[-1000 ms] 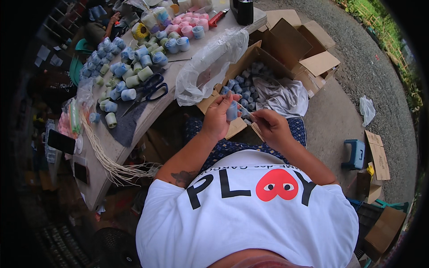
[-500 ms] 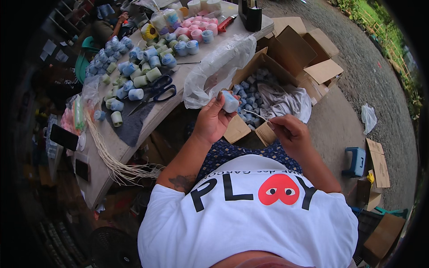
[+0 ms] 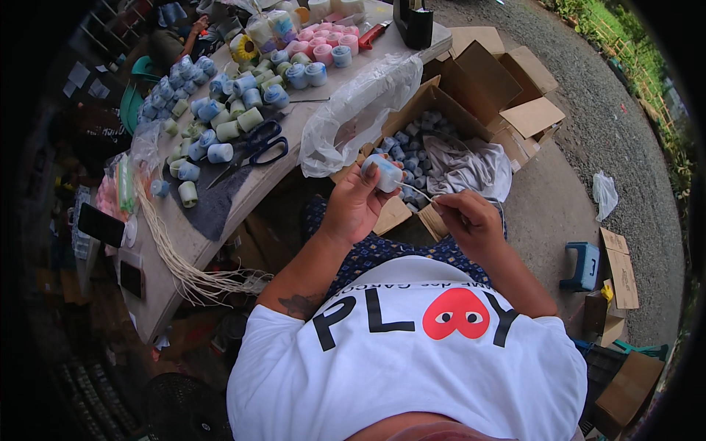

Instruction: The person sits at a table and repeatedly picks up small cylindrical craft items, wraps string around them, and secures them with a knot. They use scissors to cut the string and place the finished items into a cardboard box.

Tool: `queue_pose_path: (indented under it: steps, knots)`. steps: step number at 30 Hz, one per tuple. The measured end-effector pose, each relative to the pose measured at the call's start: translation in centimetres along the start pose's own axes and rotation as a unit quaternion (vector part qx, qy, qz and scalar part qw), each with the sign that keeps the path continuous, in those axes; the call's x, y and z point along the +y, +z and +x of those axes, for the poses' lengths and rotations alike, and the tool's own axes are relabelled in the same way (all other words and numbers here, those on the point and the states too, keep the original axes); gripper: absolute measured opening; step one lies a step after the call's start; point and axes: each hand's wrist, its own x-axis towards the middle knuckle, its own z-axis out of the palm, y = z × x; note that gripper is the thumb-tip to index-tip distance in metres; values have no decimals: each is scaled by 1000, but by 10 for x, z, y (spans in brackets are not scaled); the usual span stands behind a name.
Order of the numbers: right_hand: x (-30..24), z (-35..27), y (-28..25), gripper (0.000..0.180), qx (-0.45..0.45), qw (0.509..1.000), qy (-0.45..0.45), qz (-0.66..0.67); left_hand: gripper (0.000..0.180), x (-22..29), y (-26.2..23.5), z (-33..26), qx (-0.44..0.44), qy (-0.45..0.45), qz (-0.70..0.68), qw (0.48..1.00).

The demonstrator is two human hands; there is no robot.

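My left hand [image 3: 354, 208] grips a small pale blue and white cylinder [image 3: 382, 173], held up in front of me. A thin light strand [image 3: 416, 191] runs from that cylinder to my right hand [image 3: 469, 223], which pinches its end between the fingers. Both hands hover above an open cardboard box [image 3: 434, 103] that holds several similar blue cylinders and a grey cloth [image 3: 463, 165].
A long table [image 3: 243, 195] on my left carries several blue, green and pink cylinders, black scissors [image 3: 254, 151], a clear plastic bag [image 3: 360, 110] and a bundle of pale strings [image 3: 176, 257]. More open boxes [image 3: 526, 81] lie on gravel. A blue stool [image 3: 581, 264] stands at right.
My hands have drawn apart: the left keeps the cylinder raised, the right has pulled away to the right, drawing the strand out from it.
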Motion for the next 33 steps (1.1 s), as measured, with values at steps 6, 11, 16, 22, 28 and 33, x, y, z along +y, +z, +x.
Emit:
queue_pose_path:
  steps: [6, 11, 16, 22, 28, 33]
  knots:
    - [-1, 0, 1, 15, -6, 1000, -8, 8, 44, -5, 0, 0, 18, 36, 29, 999]
    - [0, 0, 4, 17, -7, 999, -27, 19, 45, -14, 1, 2, 29, 52, 57, 997]
    - [3, 4, 4, 18, -14, 1000, -6, 23, 41, -17, 4, 3, 2, 4, -5, 1000]
    - [9, 5, 12, 15, 14, 1000, -12, 9, 43, -32, 7, 2, 7, 17, 8, 1000]
    - [12, 5, 9, 15, 4, 1000, -20, -9, 41, -30, 7, 5, -2, 35, 17, 999]
    - [18, 5, 12, 16, 14, 999, -31, 1, 41, -31, 12, 4, -6, 21, 3, 1000]
